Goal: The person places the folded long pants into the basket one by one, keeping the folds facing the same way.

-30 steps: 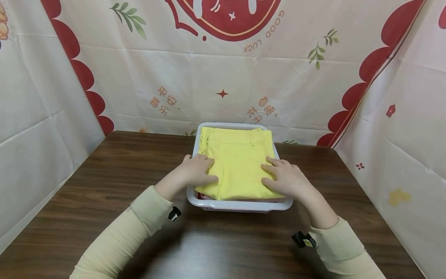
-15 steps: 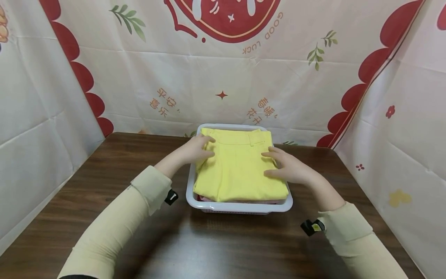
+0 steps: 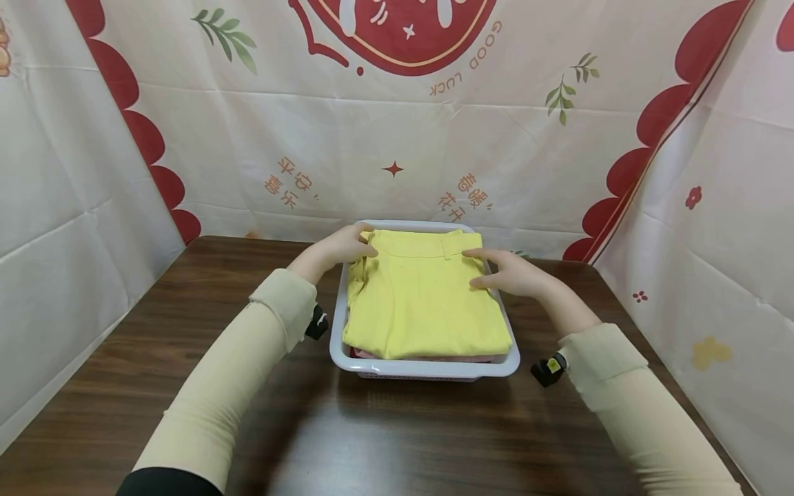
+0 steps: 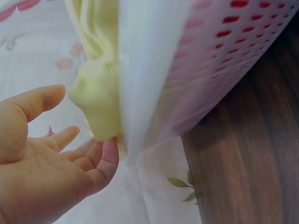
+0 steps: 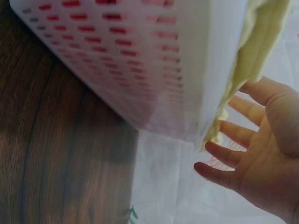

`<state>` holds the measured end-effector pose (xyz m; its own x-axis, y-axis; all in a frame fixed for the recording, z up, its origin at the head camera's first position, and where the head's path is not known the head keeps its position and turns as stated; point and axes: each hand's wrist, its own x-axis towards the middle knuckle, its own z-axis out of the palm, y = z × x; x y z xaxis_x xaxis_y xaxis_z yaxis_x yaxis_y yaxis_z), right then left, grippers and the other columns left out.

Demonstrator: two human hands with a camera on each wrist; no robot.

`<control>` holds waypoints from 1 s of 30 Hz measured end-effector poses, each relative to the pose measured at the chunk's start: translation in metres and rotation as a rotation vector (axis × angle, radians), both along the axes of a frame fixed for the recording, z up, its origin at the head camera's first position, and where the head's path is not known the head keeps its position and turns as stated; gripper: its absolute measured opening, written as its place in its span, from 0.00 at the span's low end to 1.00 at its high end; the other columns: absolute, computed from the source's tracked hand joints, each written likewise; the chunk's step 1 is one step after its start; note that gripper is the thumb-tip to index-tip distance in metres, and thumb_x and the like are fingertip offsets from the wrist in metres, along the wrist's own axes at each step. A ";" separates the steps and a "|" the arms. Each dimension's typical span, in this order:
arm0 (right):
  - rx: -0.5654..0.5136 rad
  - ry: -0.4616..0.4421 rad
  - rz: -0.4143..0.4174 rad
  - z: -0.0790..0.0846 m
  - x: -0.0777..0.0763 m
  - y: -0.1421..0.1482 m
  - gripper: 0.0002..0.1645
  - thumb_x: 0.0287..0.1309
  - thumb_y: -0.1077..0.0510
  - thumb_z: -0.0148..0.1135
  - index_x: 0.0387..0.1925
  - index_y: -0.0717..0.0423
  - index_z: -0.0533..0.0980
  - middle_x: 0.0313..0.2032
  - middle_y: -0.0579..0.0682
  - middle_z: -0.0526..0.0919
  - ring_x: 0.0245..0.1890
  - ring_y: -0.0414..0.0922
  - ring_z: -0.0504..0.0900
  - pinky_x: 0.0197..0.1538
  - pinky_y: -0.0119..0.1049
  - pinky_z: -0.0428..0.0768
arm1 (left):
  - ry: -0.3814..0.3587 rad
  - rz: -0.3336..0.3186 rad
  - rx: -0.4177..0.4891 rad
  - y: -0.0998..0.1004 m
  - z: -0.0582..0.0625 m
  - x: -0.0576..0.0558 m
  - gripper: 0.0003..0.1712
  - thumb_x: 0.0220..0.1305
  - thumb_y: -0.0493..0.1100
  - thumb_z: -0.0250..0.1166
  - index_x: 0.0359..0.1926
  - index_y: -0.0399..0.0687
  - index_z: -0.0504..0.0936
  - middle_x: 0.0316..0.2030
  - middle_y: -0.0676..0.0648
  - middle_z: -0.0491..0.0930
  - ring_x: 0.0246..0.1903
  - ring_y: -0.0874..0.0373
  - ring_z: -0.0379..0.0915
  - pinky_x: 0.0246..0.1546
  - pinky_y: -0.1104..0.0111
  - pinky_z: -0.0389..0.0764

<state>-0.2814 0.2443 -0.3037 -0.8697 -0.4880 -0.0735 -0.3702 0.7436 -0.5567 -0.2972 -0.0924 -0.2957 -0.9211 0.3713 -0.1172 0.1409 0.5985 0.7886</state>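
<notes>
Folded yellow trousers [image 3: 434, 303], waistband toward the back, lie on top of a white plastic basket [image 3: 428, 370]. Reddish fabric shows under their front edge and through the slots of the basket wall [image 5: 93, 51]. My left hand [image 3: 340, 246] is at the back left corner of the trousers. In the left wrist view its fingertips touch the bunched yellow cloth [image 4: 100, 102] near the rim, fingers loosely bent. On the right side my right hand [image 3: 513, 273] has its fingers spread, the tips against the edge of the trousers [image 5: 254, 46] in the right wrist view.
The basket stands on a dark brown wooden table [image 3: 260, 386] near its back edge. A white printed cloth [image 3: 397, 131] hangs close behind and on both sides. Small black cameras are strapped at both cuffs.
Both hands have slid toward the back along the sides of the trousers, the left to the back corner. The left side of the waistband has been tidied slightly; the basket stays in place.
</notes>
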 end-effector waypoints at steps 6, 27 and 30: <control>-0.035 -0.008 -0.003 -0.002 -0.015 -0.002 0.40 0.61 0.52 0.64 0.71 0.52 0.59 0.71 0.60 0.54 0.71 0.60 0.46 0.64 0.63 0.52 | -0.021 0.007 0.019 -0.003 -0.007 -0.007 0.39 0.65 0.39 0.61 0.73 0.50 0.55 0.61 0.36 0.64 0.50 0.48 0.67 0.45 0.58 0.71; -0.120 0.093 0.043 -0.017 -0.026 -0.003 0.28 0.64 0.63 0.59 0.65 0.60 0.68 0.64 0.59 0.69 0.68 0.58 0.57 0.65 0.57 0.56 | -0.027 -0.068 0.012 -0.008 -0.001 -0.008 0.28 0.69 0.48 0.58 0.67 0.45 0.68 0.72 0.45 0.49 0.68 0.47 0.49 0.64 0.54 0.57; -0.106 0.105 0.055 -0.017 -0.025 -0.004 0.30 0.64 0.63 0.58 0.67 0.60 0.65 0.65 0.60 0.66 0.69 0.59 0.54 0.66 0.58 0.54 | -0.024 -0.081 -0.007 -0.008 -0.001 -0.009 0.31 0.69 0.50 0.58 0.69 0.47 0.64 0.74 0.45 0.39 0.71 0.47 0.41 0.66 0.53 0.54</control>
